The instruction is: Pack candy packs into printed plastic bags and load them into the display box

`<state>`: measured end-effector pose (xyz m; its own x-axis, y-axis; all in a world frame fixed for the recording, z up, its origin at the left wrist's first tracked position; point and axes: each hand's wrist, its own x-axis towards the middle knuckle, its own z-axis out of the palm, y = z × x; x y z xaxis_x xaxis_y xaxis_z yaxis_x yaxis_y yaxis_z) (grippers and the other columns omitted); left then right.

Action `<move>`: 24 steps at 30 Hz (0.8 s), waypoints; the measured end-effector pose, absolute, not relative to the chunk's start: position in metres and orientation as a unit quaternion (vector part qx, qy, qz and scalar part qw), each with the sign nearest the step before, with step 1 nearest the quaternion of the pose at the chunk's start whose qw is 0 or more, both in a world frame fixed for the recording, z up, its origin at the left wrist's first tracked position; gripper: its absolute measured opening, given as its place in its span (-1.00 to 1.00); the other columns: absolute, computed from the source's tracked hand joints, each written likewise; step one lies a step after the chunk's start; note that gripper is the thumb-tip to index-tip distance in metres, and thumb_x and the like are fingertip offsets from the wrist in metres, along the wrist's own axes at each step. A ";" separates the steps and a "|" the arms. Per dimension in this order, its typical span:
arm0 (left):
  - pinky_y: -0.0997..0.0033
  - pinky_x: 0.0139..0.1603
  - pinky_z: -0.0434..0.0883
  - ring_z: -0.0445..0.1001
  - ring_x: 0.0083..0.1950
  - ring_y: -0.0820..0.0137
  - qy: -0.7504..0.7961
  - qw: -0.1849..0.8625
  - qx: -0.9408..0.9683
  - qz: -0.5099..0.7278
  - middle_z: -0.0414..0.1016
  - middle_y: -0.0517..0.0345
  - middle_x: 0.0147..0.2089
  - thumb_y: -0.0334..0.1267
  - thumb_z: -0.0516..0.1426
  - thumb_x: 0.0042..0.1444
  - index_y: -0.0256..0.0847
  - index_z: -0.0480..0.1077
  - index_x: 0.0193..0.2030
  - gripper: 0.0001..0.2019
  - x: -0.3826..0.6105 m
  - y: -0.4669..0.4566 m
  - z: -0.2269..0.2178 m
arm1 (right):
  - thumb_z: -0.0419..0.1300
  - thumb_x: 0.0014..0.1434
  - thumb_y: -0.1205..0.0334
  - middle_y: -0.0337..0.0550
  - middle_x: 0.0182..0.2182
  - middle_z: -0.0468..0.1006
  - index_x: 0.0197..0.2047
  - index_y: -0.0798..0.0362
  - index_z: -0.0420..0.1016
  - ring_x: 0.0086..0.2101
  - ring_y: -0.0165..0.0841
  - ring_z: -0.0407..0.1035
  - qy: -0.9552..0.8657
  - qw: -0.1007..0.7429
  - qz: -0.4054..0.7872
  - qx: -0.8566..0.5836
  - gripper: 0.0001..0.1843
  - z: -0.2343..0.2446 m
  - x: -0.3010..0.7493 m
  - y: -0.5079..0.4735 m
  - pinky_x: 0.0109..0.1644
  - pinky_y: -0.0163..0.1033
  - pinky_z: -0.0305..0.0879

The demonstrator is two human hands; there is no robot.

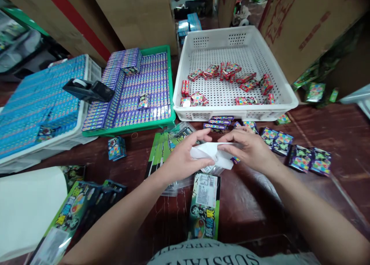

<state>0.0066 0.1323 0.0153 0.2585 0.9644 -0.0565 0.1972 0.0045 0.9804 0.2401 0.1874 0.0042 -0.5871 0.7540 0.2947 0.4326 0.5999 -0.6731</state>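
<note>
A white folded piece of paper or card (212, 151) is held up between my two hands. My left hand (186, 153) pinches its left side, thumb below and fingers above. On its right side, the thumb and fingers of my right hand (250, 147) are closed on it. Under my left hand lies a fanned stack of green-and-black printed clear sleeves (160, 151). Nearer my body is a green-and-black candy packet (205, 207) with a white label. Several purple candy boxes (218, 122) lie just beyond my hands, partly hidden by them.
A white perforated basket (237, 113) holds scattered red boxes. Left of it, a green tray (170, 88) is packed with purple boxes, and a black tape dispenser (88, 91) rests across its edge. Blue boxes (43, 91) fill another crate. Purple boxes (300, 157) sit right.
</note>
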 end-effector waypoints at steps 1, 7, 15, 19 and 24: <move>0.43 -0.19 0.47 0.54 -0.15 0.40 0.491 0.508 0.600 0.376 0.54 0.05 0.04 -0.29 0.37 0.06 -0.08 0.32 0.31 -0.34 0.006 0.132 0.013 | 0.29 0.30 0.10 -0.24 -0.22 0.67 -0.12 -0.08 0.56 -0.22 -0.27 0.48 -0.828 0.302 0.307 -0.358 -0.88 0.001 0.241 0.186 0.04 -0.03 0.21; 0.23 0.04 0.48 0.56 0.04 0.27 0.464 0.555 0.561 0.403 0.58 0.00 0.10 -0.27 0.21 0.23 -0.10 0.38 0.24 -0.57 -0.005 0.138 0.005 | 0.29 0.30 0.09 -0.27 -0.33 0.66 -0.27 -0.07 0.58 -0.30 -0.31 0.48 -0.765 0.327 0.372 -0.412 -0.87 -0.005 0.245 0.181 -0.07 -0.11 0.27; 0.01 0.27 0.36 0.49 0.16 0.14 0.543 0.320 0.682 0.371 0.56 0.04 0.15 -0.16 0.37 0.06 -0.07 0.46 0.17 -0.49 0.011 0.141 0.019 | 0.29 0.30 0.07 -0.21 -0.19 0.66 -0.12 -0.08 0.54 -0.18 -0.24 0.50 -0.789 0.326 0.286 -0.434 -0.85 -0.002 0.235 0.176 0.05 -0.02 0.24; 0.31 -0.08 0.49 0.57 -0.12 0.32 0.536 0.430 0.627 0.367 0.62 0.09 -0.02 -0.20 0.28 0.19 -0.10 0.47 0.14 -0.63 0.009 0.145 0.008 | 0.29 0.28 0.03 -0.19 -0.21 0.64 -0.11 -0.06 0.56 -0.23 -0.29 0.50 -0.757 0.305 0.423 -0.393 -0.80 -0.002 0.239 0.177 -0.12 -0.16 0.35; 0.49 -0.39 0.34 0.42 -0.41 0.46 0.527 0.495 0.588 0.363 0.52 0.21 -0.42 -0.05 0.24 0.23 -0.20 0.54 -0.32 -0.75 0.002 0.146 0.005 | 0.22 0.32 -0.04 -0.24 -0.43 0.58 -0.30 0.00 0.55 -0.41 -0.37 0.43 -0.702 0.293 0.505 -0.407 -0.70 -0.005 0.243 0.174 -0.36 -0.28 0.32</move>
<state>0.0021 0.1464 0.0049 0.1805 0.9789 -0.0957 0.2612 0.0461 0.9642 0.2435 0.1740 -0.0053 -0.4969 0.8678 0.0003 0.2759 0.1583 -0.9480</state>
